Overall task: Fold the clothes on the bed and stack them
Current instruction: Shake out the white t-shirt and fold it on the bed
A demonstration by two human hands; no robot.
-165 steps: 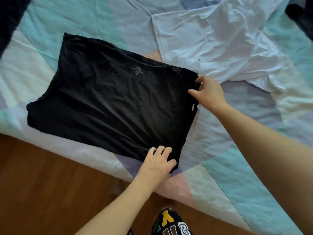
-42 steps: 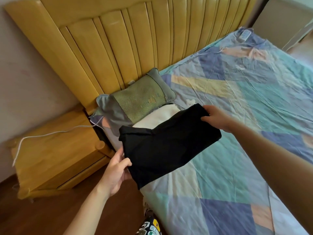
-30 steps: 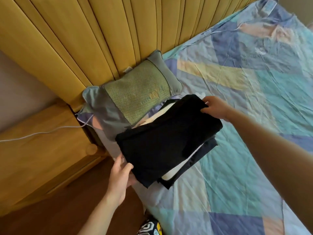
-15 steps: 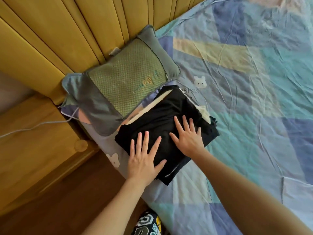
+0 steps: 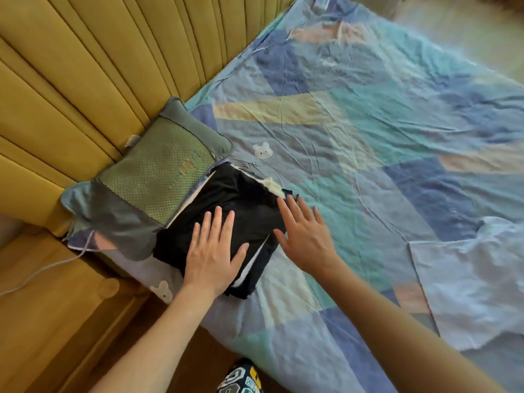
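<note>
Blue bedsheet, faint "STIES" print

left hand flat, fingers spread, lower middle of frame, right hand just right, fingers straight, both forearms bare

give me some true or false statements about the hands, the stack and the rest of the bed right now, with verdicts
1. The left hand lies flat, fingers straight, on the folded black garment topping the stack. True.
2. The right hand grips a corner of the white t-shirt. False: it is open at the stack's right edge, and the white t-shirt lies apart, unfolded.
3. The stack sits beside the green pillow. True.
4. The stack holds only black clothes. False: pale layers show at its edges.
</note>
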